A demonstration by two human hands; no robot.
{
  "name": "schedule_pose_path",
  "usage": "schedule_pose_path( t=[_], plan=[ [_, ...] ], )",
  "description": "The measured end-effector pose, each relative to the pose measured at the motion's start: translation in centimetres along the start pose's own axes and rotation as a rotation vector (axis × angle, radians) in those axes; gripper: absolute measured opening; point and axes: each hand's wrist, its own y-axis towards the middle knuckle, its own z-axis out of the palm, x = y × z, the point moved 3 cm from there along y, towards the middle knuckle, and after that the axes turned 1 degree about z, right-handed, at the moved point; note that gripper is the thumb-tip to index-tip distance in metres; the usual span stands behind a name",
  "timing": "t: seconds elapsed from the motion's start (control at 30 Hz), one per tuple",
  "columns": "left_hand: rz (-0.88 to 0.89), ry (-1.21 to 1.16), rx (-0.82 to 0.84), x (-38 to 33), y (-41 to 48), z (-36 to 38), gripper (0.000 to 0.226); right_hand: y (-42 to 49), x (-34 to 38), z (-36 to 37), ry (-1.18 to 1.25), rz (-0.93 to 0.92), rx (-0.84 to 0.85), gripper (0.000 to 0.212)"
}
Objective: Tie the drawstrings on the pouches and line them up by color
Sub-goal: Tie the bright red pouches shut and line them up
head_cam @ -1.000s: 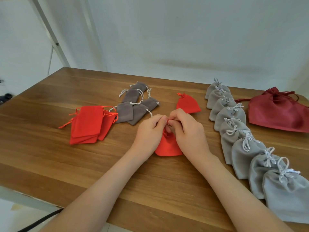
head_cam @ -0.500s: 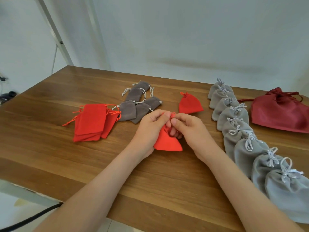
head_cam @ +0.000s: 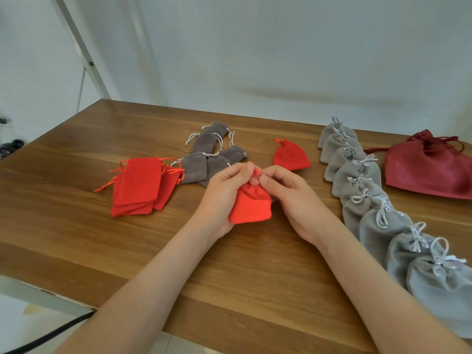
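Both hands, left hand (head_cam: 222, 198) and right hand (head_cam: 293, 198), pinch the cinched neck of a small orange-red fabric pouch (head_cam: 251, 205) held just above the wooden table (head_cam: 76, 238), apparently mid-knot. Next, I judge, it goes beside the tied orange-red pouch (head_cam: 291, 155).

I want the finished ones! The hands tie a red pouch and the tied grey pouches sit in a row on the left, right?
No. The head view shows the tied grey pouches in a row on the right, not left; the red pouch part holds.

Left hand (head_cam: 219, 198) and right hand (head_cam: 293, 198) pinching red pouch (head_cam: 251, 206) neck, tied grey pouches (head_cam: 357, 172) lined right; wooden table (head_cam: 76, 238)
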Motion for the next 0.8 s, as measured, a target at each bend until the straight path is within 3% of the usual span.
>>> schedule_pose_path(
  t=[0.2, 0.27, 0.4, 0.57, 0.67, 0.8],
  plan=[
    [0.060, 0.285, 0.008, -0.1, -0.1, -0.3, 0.015, 0.1, -0.3, -0.2, 0.036, -0.004, -0.029, 0.013],
    [0.169, 0.411, -0.015, -0.3, 0.0, -0.6, 0.013, 0.3, -0.4, -0.3, 0.016, 0.005, -0.050, 0.015],
    [0.393, 0.877, -0.074, -0.9, 0.2, -0.8, 0.010, 0.4, -0.6, -0.6, -0.034, 0.048, -0.051, 0.021],
    [0.450, 0.896, -0.021, -0.8, 0.1, -0.9, 0.010, 0.3, -0.6, -0.9, 0.020, 0.119, -0.051, 0.025],
    [0.420, 0.887, 0.010, -0.7, 0.2, -0.9, 0.021, 0.3, -0.6, -0.9, 0.025, 0.120, -0.057, 0.029],
    [0.397, 1.004, 0.045, -0.6, 0.1, -0.9, 0.022, 0.3, -0.8, -1.0, -0.248, 0.055, -0.136, 0.032]
  ],
)
